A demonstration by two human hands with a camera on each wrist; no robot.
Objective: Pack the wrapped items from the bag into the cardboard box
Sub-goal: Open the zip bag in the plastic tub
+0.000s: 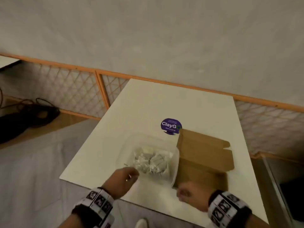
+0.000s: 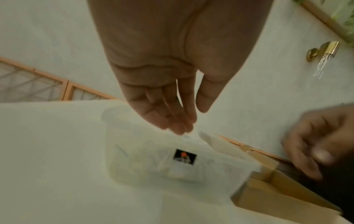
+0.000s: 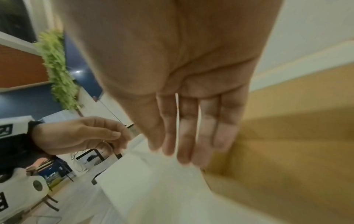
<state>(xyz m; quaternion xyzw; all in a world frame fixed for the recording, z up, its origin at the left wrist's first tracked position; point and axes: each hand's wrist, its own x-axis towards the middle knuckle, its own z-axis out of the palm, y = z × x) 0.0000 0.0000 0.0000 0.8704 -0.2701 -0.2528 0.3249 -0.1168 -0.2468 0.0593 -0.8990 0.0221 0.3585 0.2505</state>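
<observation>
A clear plastic bag (image 1: 150, 162) of several small white wrapped items lies in the middle of the white table (image 1: 164, 99). Right beside it stands the open brown cardboard box (image 1: 204, 153), its lid flap lying back. My left hand (image 1: 131, 174) hovers at the bag's near left edge with straight fingers (image 2: 180, 125); blur hides whether they touch the bag (image 2: 172, 163). My right hand (image 1: 182, 194) is at the box's near corner, fingers (image 3: 189, 144) straight and holding nothing, just above where the bag (image 3: 153, 181) meets the box (image 3: 287, 151).
A purple round sticker (image 1: 171, 125) is stuck on the table behind the bag. An orange lattice partition (image 1: 82, 86) runs behind the table. Black cables (image 1: 24, 116) lie on the floor at the left. The table's near edge is under my wrists.
</observation>
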